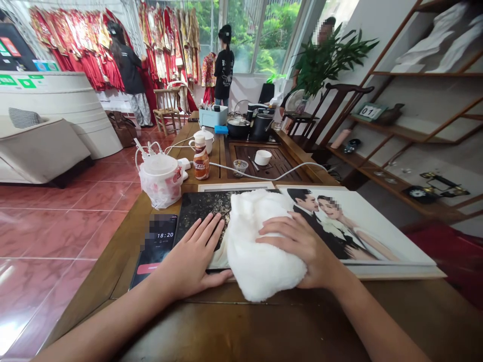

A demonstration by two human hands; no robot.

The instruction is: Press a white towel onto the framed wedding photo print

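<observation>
An open photo album (377,221) lies on the wooden table, its right page showing a couple in black and white. My right hand (302,244) grips a white fluffy cloth (260,266), fingers curled over its top. The cloth rests over the middle of the album and hides part of the dark left page (199,206). On that page my left hand (199,251) lies flat with fingers spread, its thumb close to the cloth. A phone (154,251) with a lit screen lies left of the album.
Beyond the album stand an orange-labelled bottle (201,158), a bagged white tub (160,176), a small white cup (263,157) and a tea tray (287,163). A white cable (260,177) crosses the tray. Shelves (418,136) stand at right; several people are farther back.
</observation>
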